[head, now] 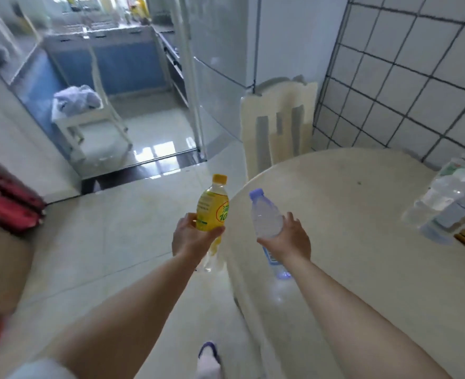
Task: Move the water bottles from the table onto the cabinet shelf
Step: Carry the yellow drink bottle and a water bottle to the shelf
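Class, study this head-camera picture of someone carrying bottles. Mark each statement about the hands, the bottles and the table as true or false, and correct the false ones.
1. The left hand holds a yellow-capped bottle. True.
2. The right hand is empty. False: it grips a clear bottle with a blue cap.
3. Another clear bottle lies on the table. True.
4. Both held bottles rest on the table. False: both are held up in the air.
5. A pale chair stands beyond the table. True.
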